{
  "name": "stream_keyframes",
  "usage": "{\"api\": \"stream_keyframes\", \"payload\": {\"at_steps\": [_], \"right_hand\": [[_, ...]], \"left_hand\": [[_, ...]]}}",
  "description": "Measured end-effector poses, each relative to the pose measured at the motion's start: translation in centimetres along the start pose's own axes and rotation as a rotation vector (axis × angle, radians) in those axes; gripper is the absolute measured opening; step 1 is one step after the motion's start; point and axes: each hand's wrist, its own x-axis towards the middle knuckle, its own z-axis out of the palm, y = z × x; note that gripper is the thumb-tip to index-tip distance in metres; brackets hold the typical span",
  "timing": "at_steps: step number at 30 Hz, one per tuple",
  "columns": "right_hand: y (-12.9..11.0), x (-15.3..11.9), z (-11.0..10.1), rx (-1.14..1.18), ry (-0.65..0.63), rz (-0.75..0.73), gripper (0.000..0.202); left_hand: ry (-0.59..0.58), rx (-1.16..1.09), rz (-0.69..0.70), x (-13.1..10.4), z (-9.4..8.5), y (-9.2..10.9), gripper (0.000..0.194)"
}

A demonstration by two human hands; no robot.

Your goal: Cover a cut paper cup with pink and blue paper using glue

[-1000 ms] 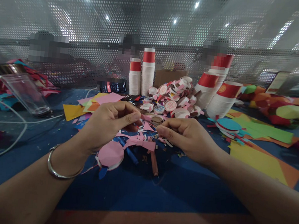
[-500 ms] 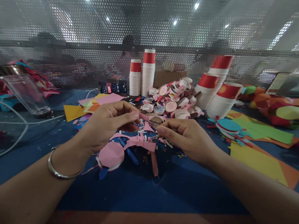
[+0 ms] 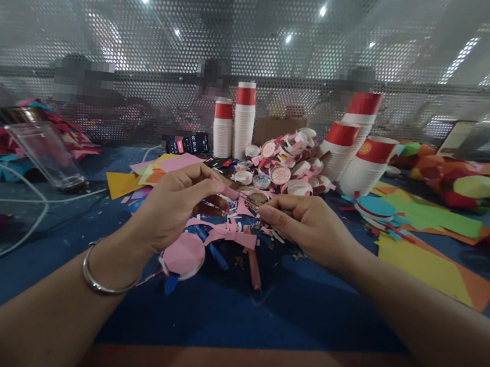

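My left hand (image 3: 190,201), with a silver bangle on its wrist, pinches a small pink paper strip (image 3: 230,193) between thumb and fingers. Facing it, my right hand (image 3: 298,219) is closed on a slim metal tool (image 3: 250,199) whose thin tips point at the strip. Whether these are scissors or tweezers I cannot tell, as the fingers hide the handle. Below the hands lie curled pink paper strips (image 3: 233,235), a pink paper disc (image 3: 184,253), a brown crayon-like stick (image 3: 254,269) and a blue stick (image 3: 215,255).
Behind the hands rises a heap of round paper pieces (image 3: 279,175), flanked by stacked paper cups (image 3: 243,125) and more cups (image 3: 367,167). A phone (image 3: 186,143) leans at the perforated screen. Coloured sheets (image 3: 429,267) lie right; a clear bottle (image 3: 45,148) and white cable (image 3: 45,203) are left.
The metal tips now show apart beside the pink strip, where they were hard to make out before. Both hands stay in nearly the same place.
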Motion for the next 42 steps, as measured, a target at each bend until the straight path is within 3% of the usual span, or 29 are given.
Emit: {"api": "stream_keyframes", "payload": {"at_steps": [12, 24, 33, 42], "right_hand": [[-0.1, 0.0, 0.1, -0.004, 0.022, 0.002, 0.049], [0.9, 0.1, 0.4, 0.183, 0.081, 0.046, 0.046], [-0.1, -0.1, 0.7, 0.407, -0.056, 0.146, 0.049], [-0.2, -0.1, 0.7, 0.515, -0.084, 0.186, 0.050]], "left_hand": [[-0.039, 0.009, 0.014, -0.2, 0.2, -0.1, 0.016], [-0.128, -0.034, -0.053, -0.5, 0.6, -0.3, 0.011], [-0.142, -0.048, -0.098, -0.7, 1.1, -0.4, 0.009], [-0.164, 0.003, -0.034, -0.8, 0.9, -0.6, 0.006]]}}
